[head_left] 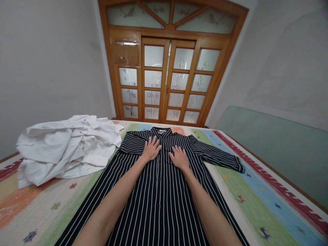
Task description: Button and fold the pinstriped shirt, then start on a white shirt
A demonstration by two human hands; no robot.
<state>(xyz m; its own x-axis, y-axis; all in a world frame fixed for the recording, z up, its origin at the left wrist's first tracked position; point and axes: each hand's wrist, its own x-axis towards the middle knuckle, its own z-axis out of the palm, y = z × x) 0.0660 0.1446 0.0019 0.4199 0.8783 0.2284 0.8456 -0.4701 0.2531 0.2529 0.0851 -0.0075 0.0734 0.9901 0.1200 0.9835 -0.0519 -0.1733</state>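
Observation:
A black shirt with white stripes lies front up, its collar at the far end and its buttons running down the middle. My left hand rests flat on its upper chest, left of the button line, fingers spread. On the other side, near the chest pocket, my right hand lies with its fingers apart on the fabric. The right-hand sleeve stretches out to the side. Folded inward across the body is the left-hand sleeve.
A crumpled heap of white cloth sits to the left on the colourful patterned cover. A pale green board stands along the right edge. Beyond the far edge are wooden doors with glass panes.

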